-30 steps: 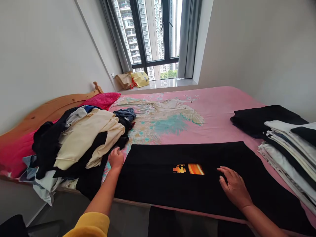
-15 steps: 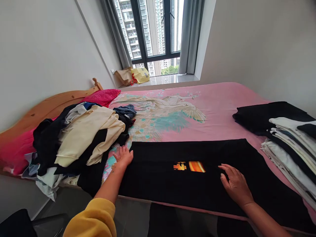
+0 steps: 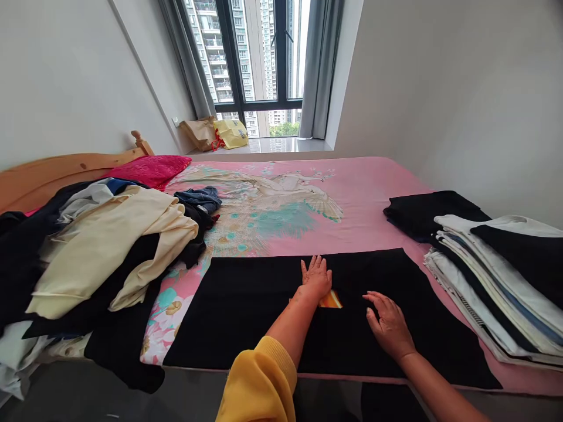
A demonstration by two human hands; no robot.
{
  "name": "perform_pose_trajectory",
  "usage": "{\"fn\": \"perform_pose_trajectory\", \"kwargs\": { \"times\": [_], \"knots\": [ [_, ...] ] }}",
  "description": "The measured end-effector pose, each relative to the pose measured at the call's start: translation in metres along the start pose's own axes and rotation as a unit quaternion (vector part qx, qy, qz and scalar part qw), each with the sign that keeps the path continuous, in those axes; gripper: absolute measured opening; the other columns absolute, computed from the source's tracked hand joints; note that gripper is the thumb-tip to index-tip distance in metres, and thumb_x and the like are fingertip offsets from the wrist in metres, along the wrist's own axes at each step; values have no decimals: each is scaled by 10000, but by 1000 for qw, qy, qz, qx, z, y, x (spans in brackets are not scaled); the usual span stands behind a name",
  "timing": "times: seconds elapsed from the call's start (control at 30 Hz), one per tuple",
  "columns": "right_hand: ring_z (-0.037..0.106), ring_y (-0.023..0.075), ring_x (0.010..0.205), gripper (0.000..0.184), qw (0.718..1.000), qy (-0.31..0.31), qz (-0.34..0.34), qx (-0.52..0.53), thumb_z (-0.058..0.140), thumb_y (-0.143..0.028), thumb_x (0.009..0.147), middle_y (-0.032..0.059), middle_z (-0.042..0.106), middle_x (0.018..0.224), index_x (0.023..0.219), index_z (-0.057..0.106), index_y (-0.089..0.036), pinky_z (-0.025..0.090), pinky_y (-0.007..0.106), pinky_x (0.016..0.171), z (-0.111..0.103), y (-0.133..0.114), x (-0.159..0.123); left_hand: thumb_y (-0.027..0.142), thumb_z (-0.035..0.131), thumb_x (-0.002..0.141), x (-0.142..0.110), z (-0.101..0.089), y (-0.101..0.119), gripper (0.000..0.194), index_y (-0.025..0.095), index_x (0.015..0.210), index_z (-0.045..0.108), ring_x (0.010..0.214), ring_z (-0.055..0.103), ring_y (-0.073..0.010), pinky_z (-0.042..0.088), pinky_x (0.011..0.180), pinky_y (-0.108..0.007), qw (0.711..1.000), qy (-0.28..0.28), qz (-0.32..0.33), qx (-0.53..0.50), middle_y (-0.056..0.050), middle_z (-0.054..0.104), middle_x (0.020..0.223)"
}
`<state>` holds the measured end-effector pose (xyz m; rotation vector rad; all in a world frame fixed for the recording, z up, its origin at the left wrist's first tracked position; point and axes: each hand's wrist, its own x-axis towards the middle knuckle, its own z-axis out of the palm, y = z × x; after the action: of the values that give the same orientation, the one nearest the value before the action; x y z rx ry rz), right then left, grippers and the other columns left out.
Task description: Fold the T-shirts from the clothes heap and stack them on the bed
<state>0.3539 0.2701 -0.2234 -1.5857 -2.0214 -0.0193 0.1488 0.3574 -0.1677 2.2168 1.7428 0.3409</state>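
Note:
A black garment (image 3: 246,310) lies spread flat in a long shape along the near edge of the bed. Part of its orange print (image 3: 332,300) shows; the rest is covered by my left arm. My left hand (image 3: 317,276) lies on the cloth near its far edge, fingers spread and holding nothing. To the right of the print is my right hand (image 3: 389,325), open, with thumb and fingers apart. It is over the same garment, and I cannot tell whether it touches the cloth.
Loose clothes, with a cream garment (image 3: 114,246) on top, are heaped at the left by a pink pillow (image 3: 152,170). Folded clothes (image 3: 492,287) are stacked at the right, beside a folded black garment (image 3: 433,212). Bags (image 3: 231,133) sit on the windowsill. The pink bedsheet (image 3: 365,193) has a bird print.
My left hand has moved right, from the garment's left end to its middle, partly covering the print. My right hand stays over the cloth. The view has shifted to the right.

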Motion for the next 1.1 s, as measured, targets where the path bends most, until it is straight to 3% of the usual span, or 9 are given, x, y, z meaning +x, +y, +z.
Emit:
{"fn": "perform_pose_trajectory", "kwargs": {
  "times": [0.13,0.27,0.33,0.4,0.53,0.63,0.8,0.93,1.1],
  "knots": [
    [503,224,1108,297,1000,2,-4,7,402,-297,849,57,554,1177,1110,526,-229,386,420,945,0,1,-1,585,306,849,-11,-8,-41,618,311,1403,304,1406,122,-222,-22,1101,-585,999,-25,20,26,-14,230,1515],
    [507,231,1107,301,1000,-4,-3,10,400,-314,847,58,554,1181,1107,527,-231,390,423,940,-1,2,-2,664,292,819,-49,-46,-129,673,355,1415,252,1408,104,-231,-77,1089,-576,996,-33,9,79,3,190,1525],
    [510,237,1103,304,1000,-7,-2,7,392,-319,849,63,554,1181,1107,525,-230,390,430,934,-2,2,-2,646,340,817,-70,-73,-181,646,373,1400,285,1404,124,-237,-92,1094,-550,993,-33,-48,104,14,222,1517],
    [515,240,1092,304,1000,-8,-1,3,383,-323,851,68,557,1175,1102,525,-227,392,432,925,-2,1,-3,606,404,815,-90,-101,-229,600,388,1371,340,1397,156,-240,-56,1107,-522,981,-12,-155,112,33,255,1507],
    [520,240,1085,306,1000,-10,1,1,377,-329,849,64,563,1166,1094,528,-227,395,427,914,-2,2,-4,466,301,898,-129,-144,-288,557,166,1357,396,1332,309,-285,207,1074,-473,949,29,-290,117,-130,376,1440],
    [517,242,1092,317,1000,-11,2,3,376,-343,844,58,562,1173,1098,530,-233,396,426,914,-1,4,-6,412,193,920,-160,-152,-292,520,146,1227,517,1171,503,-243,385,945,-344,932,51,-339,115,-132,550,1272],
    [522,244,1079,323,1000,-4,-1,5,374,-347,838,62,570,1159,1086,542,-226,397,427,916,1,6,-7,560,300,849,-203,-134,-263,506,189,998,611,1057,560,-301,409,878,-396,912,63,-386,122,-127,630,1094],
    [525,234,1074,316,1000,5,-5,-3,377,-335,841,54,575,1157,1087,542,-226,398,418,914,1,5,-8,646,400,764,-212,-129,-250,592,153,1030,589,1047,564,-340,416,838,-416,905,58,-405,118,-170,621,1096],
    [534,226,1059,301,1000,17,-12,-10,384,-326,850,50,581,1148,1078,551,-222,405,407,907,1,4,-8,615,389,802,-212,-131,-249,503,182,925,615,960,608,-286,432,777,-345,916,61,-380,111,-120,662,962]
  ]
}}
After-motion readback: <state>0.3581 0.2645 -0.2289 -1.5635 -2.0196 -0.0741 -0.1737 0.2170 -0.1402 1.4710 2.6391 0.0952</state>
